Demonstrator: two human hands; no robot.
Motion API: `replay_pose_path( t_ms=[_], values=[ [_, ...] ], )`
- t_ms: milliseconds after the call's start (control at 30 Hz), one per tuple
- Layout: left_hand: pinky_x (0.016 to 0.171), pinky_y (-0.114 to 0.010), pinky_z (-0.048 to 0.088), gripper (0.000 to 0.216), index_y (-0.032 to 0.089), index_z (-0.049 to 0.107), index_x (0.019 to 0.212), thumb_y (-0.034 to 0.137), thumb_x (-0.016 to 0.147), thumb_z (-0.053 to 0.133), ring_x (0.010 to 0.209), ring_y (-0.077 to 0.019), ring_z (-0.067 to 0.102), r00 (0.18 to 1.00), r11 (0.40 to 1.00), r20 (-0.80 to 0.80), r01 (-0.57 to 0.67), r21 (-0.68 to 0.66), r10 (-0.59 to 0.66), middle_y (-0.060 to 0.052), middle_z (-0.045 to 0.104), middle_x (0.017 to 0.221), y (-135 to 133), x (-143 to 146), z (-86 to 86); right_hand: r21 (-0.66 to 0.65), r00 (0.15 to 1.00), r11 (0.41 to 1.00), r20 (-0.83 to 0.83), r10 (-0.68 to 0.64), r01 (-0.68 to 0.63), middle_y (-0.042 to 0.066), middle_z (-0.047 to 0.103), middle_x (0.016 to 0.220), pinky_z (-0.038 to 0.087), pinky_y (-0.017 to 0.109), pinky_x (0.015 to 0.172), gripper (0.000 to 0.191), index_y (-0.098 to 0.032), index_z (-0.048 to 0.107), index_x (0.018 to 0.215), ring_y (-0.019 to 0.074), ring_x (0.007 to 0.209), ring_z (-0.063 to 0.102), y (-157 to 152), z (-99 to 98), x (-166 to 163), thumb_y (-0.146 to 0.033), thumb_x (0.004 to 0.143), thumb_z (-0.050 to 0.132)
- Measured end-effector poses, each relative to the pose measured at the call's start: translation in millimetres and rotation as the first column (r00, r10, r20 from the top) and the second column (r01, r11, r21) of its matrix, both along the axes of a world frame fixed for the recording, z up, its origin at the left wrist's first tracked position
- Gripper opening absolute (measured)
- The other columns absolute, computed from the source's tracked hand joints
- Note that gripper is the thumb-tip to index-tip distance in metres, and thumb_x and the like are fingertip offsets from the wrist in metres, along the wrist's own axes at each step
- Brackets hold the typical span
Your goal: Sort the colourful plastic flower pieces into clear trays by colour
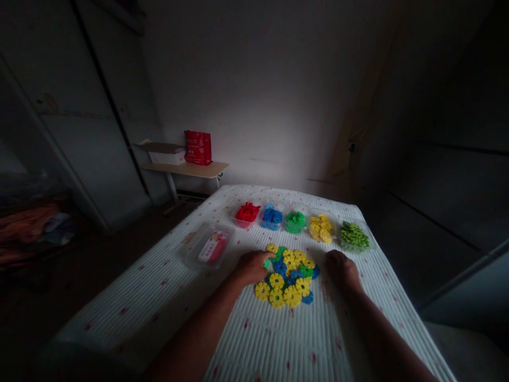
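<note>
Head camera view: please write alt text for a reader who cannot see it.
A person's left hand touches a pile of flat, notched yellow, blue and green discs, the right hand beside it. Beyond stand five clear plastic containers of red, blue, green, yellow and light green pieces, on white, red-flecked ribbed cloth.

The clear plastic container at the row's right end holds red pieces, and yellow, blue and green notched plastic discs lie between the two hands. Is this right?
Not the colour: the head view shows light-green pieces in that clear plastic container. The discs do lie between the left hand and right hand.
</note>
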State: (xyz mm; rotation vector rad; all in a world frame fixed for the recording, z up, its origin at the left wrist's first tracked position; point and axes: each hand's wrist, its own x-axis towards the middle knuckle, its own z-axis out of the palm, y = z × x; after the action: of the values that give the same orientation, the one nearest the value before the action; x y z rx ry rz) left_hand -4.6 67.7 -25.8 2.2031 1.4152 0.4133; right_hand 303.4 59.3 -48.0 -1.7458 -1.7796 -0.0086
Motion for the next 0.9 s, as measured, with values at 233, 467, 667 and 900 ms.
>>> replay_pose_path(
  t_ms=[233,467,667,900],
  values=[
    [0.058,-0.021,0.039,0.029,0.017,0.066,0.085,0.011,0.062,0.051,0.072,-0.0164,0.059,0.997,0.993,0.072,-0.017,-0.116,0.026,-0.001,0.066,0.075,-2.6,-19.7,12.9,-0.025,1.0,0.999,-0.016,0.026,-0.026,0.006,0.068,0.076,0.044,0.024,0.063,0.022,-0.02,0.065,0.073,0.0168,0.069,0.061,-1.2,4.2,0.3,-0.027,0.074,0.043],
    [0.059,-0.02,0.039,0.031,0.014,0.065,0.084,0.012,0.058,0.048,0.072,-0.0153,0.057,0.962,0.972,0.273,0.07,-0.223,-0.007,-0.001,0.065,0.076,4.0,-47.4,5.0,-0.024,0.999,1.0,-0.052,0.012,-0.013,0.006,0.068,0.077,0.044,0.024,0.064,0.023,-0.019,0.065,0.073,0.017,0.07,0.062,-2.8,7.5,-2.2,-0.027,0.072,0.044],
    [0.053,-0.02,0.039,0.042,0.011,0.065,0.099,0.022,0.061,0.055,0.058,-0.0104,0.052,0.898,0.923,0.433,0.104,-0.371,0.073,-0.001,0.064,0.073,8.6,-57.5,-3.7,-0.036,0.998,0.999,-0.052,0.027,-0.028,0.007,0.068,0.079,0.045,0.025,0.065,0.024,-0.019,0.065,0.075,0.0173,0.071,0.062,-3.2,8.1,-2.1,-0.027,0.072,0.042],
    [0.054,-0.02,0.042,0.043,0.012,0.067,0.105,0.023,0.065,0.055,0.063,-0.0113,0.054,0.918,0.966,0.395,0.059,-0.251,0.047,-0.005,0.064,0.084,5.4,-48.3,-3.7,-0.038,0.999,0.999,-0.041,0.035,-0.036,0.008,0.068,0.079,0.045,0.025,0.065,0.024,-0.019,0.064,0.074,0.0176,0.07,0.062,-2.4,7.5,-1.3,-0.028,0.073,0.043]
  ],
)
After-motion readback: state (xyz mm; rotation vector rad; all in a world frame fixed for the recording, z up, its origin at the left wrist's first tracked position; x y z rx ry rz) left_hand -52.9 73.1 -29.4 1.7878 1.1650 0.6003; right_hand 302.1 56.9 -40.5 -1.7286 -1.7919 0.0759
